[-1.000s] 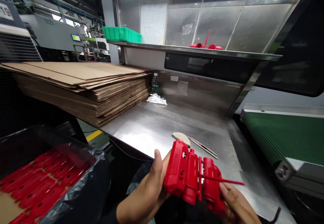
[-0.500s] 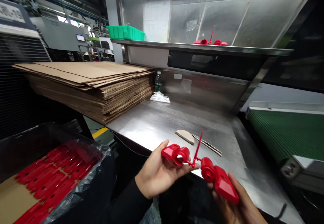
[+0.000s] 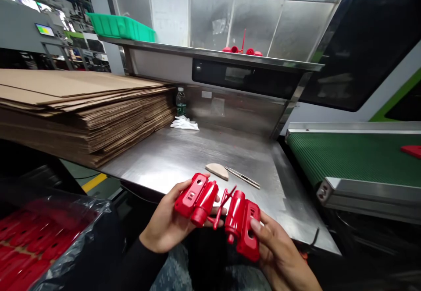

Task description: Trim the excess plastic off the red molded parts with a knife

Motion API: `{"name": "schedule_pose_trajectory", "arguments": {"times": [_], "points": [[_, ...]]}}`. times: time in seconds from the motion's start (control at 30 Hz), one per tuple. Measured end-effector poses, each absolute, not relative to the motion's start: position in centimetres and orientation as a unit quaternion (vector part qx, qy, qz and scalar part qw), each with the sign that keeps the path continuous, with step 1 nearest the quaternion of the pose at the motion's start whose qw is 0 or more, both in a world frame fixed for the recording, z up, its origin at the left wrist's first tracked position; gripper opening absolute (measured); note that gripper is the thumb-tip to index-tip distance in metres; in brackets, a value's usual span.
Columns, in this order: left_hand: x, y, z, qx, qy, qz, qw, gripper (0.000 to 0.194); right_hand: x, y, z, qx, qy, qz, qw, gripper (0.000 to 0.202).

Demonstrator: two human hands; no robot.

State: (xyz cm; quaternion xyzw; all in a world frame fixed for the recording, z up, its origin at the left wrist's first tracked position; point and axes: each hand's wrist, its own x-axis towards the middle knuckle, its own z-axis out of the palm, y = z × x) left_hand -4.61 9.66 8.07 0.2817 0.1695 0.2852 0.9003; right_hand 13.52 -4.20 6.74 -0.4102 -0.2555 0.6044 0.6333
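Left hand: the left hand (image 3: pixel 171 223) cups the left half of a red moulded plastic part (image 3: pixel 217 210), fingers curled under it, thumb on top.
Right hand: the right hand (image 3: pixel 279 256) grips the right half, thumb pressed on its flat face.
Part: two matching red housings joined by a thin sprue in the middle, held just over the near edge of the steel table (image 3: pixel 184 159).
On the table: a tan wedge (image 3: pixel 217 171) and metal tweezers (image 3: pixel 244 178) just beyond the part; white cloth (image 3: pixel 184 123) and a water bottle (image 3: pixel 180 101) far back.
Left: cardboard stack (image 3: pixel 75 107); bag-lined bin of red parts (image 3: pixel 29 243) near left.
Right: green conveyor belt (image 3: pixel 348 155).
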Motion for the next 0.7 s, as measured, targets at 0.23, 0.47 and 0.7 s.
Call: {"name": "schedule_pose_trajectory", "arguments": {"times": [0.23, 0.47, 0.7], "points": [[-5.8, 10.3, 8.3, 0.291, 0.224, 0.188, 0.911, 0.051, 15.2, -4.4, 5.2, -0.595, -0.579, 0.084, 0.551, 0.023], [-5.5, 9.9, 7.7, 0.209, 0.218, 0.261, 0.917, 0.029, 19.3, -3.4, 5.6, -0.678, -0.464, 0.099, 0.561, 0.04], [-3.3, 7.6, 7.7, 0.299, 0.249, 0.335, 0.858, 0.036, 21.5, 0.9, 4.9, -0.723, -0.426, 0.232, 0.491, 0.068]]}}
